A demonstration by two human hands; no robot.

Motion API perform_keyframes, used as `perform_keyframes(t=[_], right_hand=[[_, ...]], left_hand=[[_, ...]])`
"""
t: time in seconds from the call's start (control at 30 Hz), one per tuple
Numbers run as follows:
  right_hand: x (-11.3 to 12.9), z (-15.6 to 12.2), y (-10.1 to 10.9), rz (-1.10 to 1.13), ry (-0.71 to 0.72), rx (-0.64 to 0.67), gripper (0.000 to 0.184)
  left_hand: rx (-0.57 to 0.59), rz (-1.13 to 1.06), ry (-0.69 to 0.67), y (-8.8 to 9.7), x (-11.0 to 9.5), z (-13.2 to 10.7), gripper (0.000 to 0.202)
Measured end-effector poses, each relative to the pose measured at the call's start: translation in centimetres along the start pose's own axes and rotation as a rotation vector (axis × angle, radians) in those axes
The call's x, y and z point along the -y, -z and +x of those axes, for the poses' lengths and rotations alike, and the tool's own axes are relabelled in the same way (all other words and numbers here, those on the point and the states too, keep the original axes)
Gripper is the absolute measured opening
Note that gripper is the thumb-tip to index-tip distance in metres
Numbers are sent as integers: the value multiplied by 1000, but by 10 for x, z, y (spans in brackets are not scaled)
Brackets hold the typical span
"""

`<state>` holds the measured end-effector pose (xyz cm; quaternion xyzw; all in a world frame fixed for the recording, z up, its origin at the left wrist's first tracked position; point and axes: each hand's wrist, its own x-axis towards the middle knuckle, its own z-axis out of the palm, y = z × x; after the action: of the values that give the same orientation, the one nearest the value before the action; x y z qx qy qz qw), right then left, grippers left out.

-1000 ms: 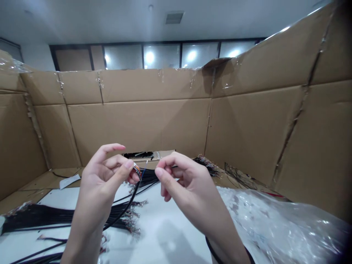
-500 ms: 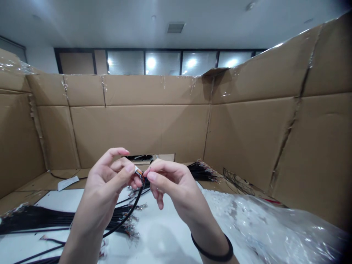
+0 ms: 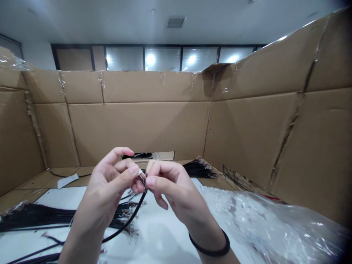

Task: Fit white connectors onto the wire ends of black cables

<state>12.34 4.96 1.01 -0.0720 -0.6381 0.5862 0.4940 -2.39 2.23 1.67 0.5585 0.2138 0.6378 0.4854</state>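
Note:
My left hand pinches a small white connector between thumb and fingers, its index finger raised. Orange and other coloured wires run from the connector into a black cable, which curves down and left behind my left wrist. My right hand, with a black band on its wrist, is closed at the wires beside the connector, thumb against index finger. Whatever lies between those right fingertips is mostly hidden; they press at the wire ends where the cable jacket stops.
Black cable bundles with bare coloured ends lie at the left, and another bundle at the back. Clear plastic bags of small white parts cover the right side. Cardboard walls surround the white tabletop. A paper slip lies back left.
My right fingertips have closed in against the wires next to the connector, and both hands have come nearer together. The connector has shifted slightly right. The view has tilted a little.

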Motion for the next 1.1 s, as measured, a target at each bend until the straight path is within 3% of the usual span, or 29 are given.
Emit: perform_keyframes(t=[0.23,0.4,0.7,1.1], right_hand=[[13,-12,-11,-577,350,-236,20],[15,-18,-16,-776,538,-232,17],[12,-22,-21,-897,612,-239,13],[10,-23,-23,-876,648,-205,14]], left_hand=[[5,41,19,-2,-2,-3,21],[-27,44,42,-7,-5,-6,25],[-28,29,25,-7,-3,-4,22],[-35,-6,38,-5,-1,-2,23]])
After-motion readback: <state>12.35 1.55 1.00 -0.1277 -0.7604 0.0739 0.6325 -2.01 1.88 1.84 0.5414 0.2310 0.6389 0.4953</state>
